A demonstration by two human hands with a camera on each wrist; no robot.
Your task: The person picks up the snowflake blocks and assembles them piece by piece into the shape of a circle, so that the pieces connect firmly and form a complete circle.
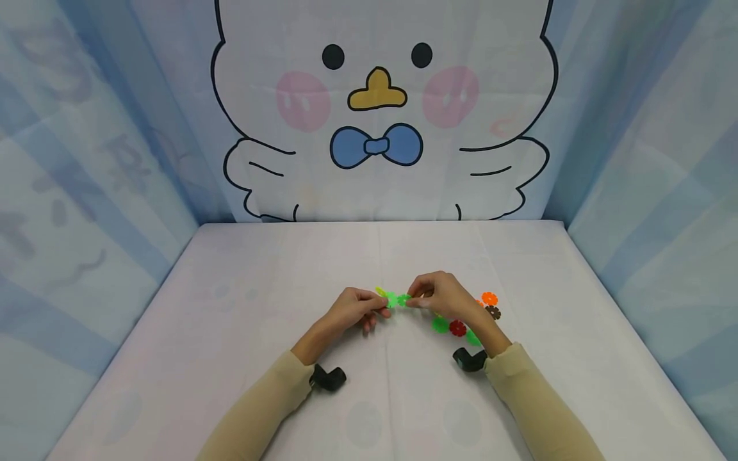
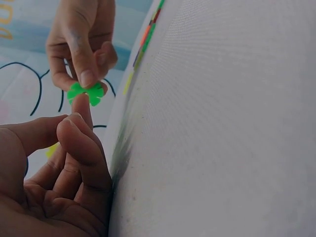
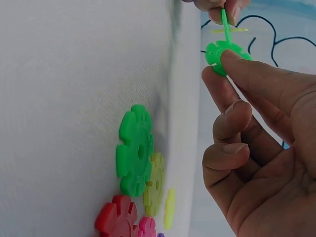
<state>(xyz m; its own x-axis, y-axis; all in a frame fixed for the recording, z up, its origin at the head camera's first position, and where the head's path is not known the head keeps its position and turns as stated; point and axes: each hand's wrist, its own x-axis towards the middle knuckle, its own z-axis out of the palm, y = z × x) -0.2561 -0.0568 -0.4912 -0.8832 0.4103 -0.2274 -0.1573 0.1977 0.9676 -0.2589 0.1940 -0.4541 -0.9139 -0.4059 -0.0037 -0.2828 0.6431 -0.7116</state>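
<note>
My left hand (image 1: 357, 308) pinches a green flower-shaped disc (image 1: 391, 299) between thumb and fingers. A yellow disc (image 1: 381, 291) crosses it and juts out beyond the fingertips. Opposite, thumb and forefinger of my right hand (image 1: 445, 296) grip a second green flower disc (image 3: 217, 55). In the right wrist view the two green discs meet at their notched edges, the left one (image 3: 226, 24) turned edge-on. The left wrist view shows the right hand's disc (image 2: 79, 90) face-on, while the left hand's own disc is hidden behind its fingers.
Under and beside the right forearm lie loose flower discs: green (image 1: 440, 324), red (image 1: 458, 328), orange (image 1: 489, 298) and brown (image 1: 492, 312), among others. Black wrist cameras (image 1: 330, 379) sit at both cuffs. Printed curtains enclose the white-covered table (image 1: 259, 269) at the back and sides.
</note>
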